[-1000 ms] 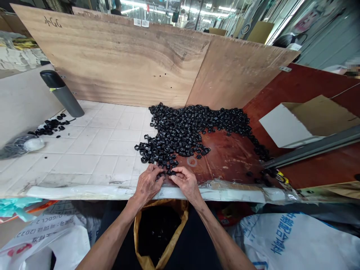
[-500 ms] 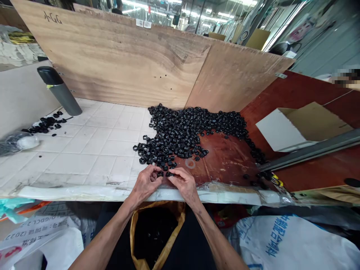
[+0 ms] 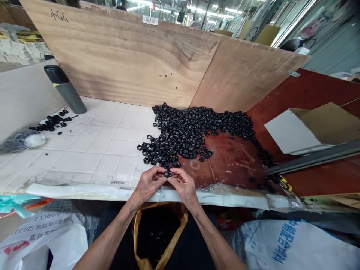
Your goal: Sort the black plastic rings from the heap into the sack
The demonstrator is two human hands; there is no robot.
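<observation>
Your left hand (image 3: 148, 184) pinches one side of a small black piece (image 3: 167, 174), thumb and fingertips nearly closed, just above the table's padded front edge (image 3: 112, 192). Keep it level and square to its partner side. Your right hand (image 3: 184, 185) grips the other side as narrowly; press evenly, fingertips only, clear of the loose pile (image 3: 182, 131) beyond.

Two bare hands, the left (image 3: 149, 183) and the right (image 3: 183, 183), pinched a small black plastic piece (image 3: 167, 174) before a heap of small black ring-shaped parts (image 3: 191, 127).
</observation>
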